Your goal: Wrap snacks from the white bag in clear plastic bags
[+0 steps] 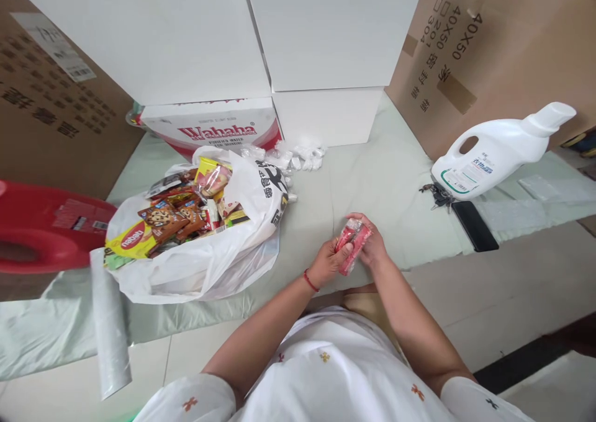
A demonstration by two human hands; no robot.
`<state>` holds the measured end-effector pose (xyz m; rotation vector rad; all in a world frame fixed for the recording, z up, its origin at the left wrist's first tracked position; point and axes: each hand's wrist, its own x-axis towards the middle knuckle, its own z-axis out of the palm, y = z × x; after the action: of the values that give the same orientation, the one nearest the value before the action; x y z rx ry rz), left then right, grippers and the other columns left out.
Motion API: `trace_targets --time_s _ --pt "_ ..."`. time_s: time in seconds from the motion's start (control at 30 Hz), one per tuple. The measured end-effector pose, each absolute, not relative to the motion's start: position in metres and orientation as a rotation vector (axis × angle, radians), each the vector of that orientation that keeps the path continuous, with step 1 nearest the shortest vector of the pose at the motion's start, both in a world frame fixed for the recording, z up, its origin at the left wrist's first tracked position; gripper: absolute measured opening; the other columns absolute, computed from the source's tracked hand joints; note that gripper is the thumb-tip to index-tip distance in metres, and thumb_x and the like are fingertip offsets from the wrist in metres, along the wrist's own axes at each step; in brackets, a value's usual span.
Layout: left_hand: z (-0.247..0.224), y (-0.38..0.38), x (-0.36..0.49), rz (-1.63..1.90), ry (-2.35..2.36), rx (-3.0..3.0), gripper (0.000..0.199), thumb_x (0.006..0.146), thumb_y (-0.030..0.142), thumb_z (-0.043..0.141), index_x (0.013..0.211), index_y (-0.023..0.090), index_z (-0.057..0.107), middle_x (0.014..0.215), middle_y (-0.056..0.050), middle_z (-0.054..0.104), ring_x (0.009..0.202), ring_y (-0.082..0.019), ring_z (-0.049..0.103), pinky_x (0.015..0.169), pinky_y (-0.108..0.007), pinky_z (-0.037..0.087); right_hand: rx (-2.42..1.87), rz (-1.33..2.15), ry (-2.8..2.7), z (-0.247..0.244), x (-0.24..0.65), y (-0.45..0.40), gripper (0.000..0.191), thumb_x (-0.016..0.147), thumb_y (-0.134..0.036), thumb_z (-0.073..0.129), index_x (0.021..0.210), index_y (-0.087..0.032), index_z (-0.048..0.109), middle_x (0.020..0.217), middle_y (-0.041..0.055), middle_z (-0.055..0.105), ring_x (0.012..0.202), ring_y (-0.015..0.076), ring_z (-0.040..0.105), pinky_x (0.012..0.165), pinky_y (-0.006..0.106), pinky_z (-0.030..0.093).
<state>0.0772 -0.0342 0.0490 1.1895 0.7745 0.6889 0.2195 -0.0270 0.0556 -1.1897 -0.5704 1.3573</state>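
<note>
Over the front edge of the cloth-covered table, both my hands hold a small red packet (pixel 356 252) with clear shiny wrapping at its upper end. My left hand (pixel 328 262), with a red bracelet on the wrist, grips its left side, thumb across the front. My right hand (pixel 372 243) is curled round its right side and back; some of those fingers are hidden. To the left stands a white plastic bag (pixel 205 272), its mouth wide, full of snack packets (pixel 162 220) in brown and yellow wrappers. Several small crumpled clear plastic pieces (pixel 302 157) lie behind it.
A white detergent bottle (pixel 493 152), keys (pixel 440 195) and a black phone (pixel 475 226) are on the right. A red container (pixel 56 217) and a clear plastic roll (pixel 109 323) stand left. A Wahaha carton (pixel 214 127), white boxes (pixel 326 31) and cardboard boxes (pixel 503 56) border the back.
</note>
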Motion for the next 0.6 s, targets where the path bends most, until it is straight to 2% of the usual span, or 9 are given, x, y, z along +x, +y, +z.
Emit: trace_targets --time_s 0.1,0.17,0.23,0.33,0.4,0.47,0.53,0.6 --pt "0.037 -0.034 0.083 0.795 0.931 1.1 0.056 0.087 0.071 0.055 0.083 0.016 0.061 0.059 0.001 0.055 0.055 -0.012 0.05 0.055 -0.026 0.046 -1.064 1.278 -0.488 0.043 0.203 -0.033 0.032 0.066 -0.04 0.08 0.091 -0.023 0.07 0.082 0.0005 0.072 0.072 0.018 0.064 0.074 0.032 0.055" --pt "0.032 -0.033 0.086 0.862 0.977 1.153 0.055 0.088 0.068 0.057 0.093 0.015 0.065 0.074 -0.003 0.065 0.067 -0.016 0.059 0.066 -0.029 0.05 -1.005 1.284 -0.478 0.038 0.198 -0.038 0.032 0.075 -0.051 0.072 0.09 -0.022 0.072 0.091 0.0031 0.074 0.084 0.021 0.067 0.083 0.035 0.055" --pt "0.028 -0.033 0.088 0.919 1.041 1.238 0.055 0.09 0.067 0.055 0.104 0.015 0.067 0.093 -0.008 0.071 0.084 -0.02 0.064 0.08 -0.033 0.052 -1.032 1.28 -0.574 0.035 0.193 -0.042 0.04 0.085 -0.059 0.062 0.096 -0.022 0.073 0.099 0.0045 0.075 0.095 0.0228 0.067 0.091 0.037 0.053" --pt "0.028 -0.035 0.09 0.957 1.162 1.322 0.062 0.097 0.067 0.038 0.115 0.016 0.067 0.109 -0.013 0.072 0.102 -0.026 0.066 0.091 -0.038 0.051 -1.209 1.191 -0.821 0.033 0.183 -0.047 0.044 0.091 -0.061 0.057 0.105 -0.022 0.072 0.105 0.0053 0.075 0.1 0.0231 0.067 0.092 0.035 0.051" --pt "0.029 -0.037 0.09 0.942 1.241 1.348 0.067 0.1 0.065 0.024 0.111 0.017 0.069 0.107 -0.014 0.073 0.103 -0.027 0.067 0.09 -0.038 0.05 -1.32 1.084 -0.932 0.032 0.176 -0.049 0.045 0.095 -0.061 0.052 0.107 -0.021 0.07 0.105 0.0067 0.075 0.098 0.0234 0.067 0.089 0.034 0.051" --pt "0.032 -0.037 0.088 0.908 1.337 1.391 0.07 0.102 0.062 0.017 0.098 0.018 0.071 0.097 -0.013 0.074 0.093 -0.027 0.068 0.084 -0.038 0.049 -1.418 0.967 -1.003 0.031 0.171 -0.05 0.05 0.099 -0.061 0.041 0.108 -0.021 0.069 0.105 0.0088 0.074 0.097 0.0239 0.067 0.087 0.034 0.05" --pt "0.034 -0.035 0.085 0.87 1.427 1.452 0.07 0.103 0.059 0.016 0.085 0.019 0.07 0.085 -0.012 0.073 0.082 -0.026 0.067 0.077 -0.036 0.047 -1.516 0.871 -1.081 0.03 0.169 -0.049 0.054 0.101 -0.062 0.034 0.108 -0.02 0.069 0.103 0.0102 0.074 0.096 0.0245 0.067 0.086 0.034 0.049" --pt "0.035 -0.03 0.082 0.839 1.461 1.525 0.065 0.103 0.057 0.02 0.08 0.02 0.069 0.08 -0.011 0.071 0.077 -0.025 0.065 0.076 -0.035 0.045 -1.6 0.794 -1.126 0.028 0.171 -0.047 0.057 0.101 -0.063 0.031 0.104 -0.02 0.068 0.098 0.0109 0.072 0.093 0.0251 0.066 0.084 0.035 0.049"
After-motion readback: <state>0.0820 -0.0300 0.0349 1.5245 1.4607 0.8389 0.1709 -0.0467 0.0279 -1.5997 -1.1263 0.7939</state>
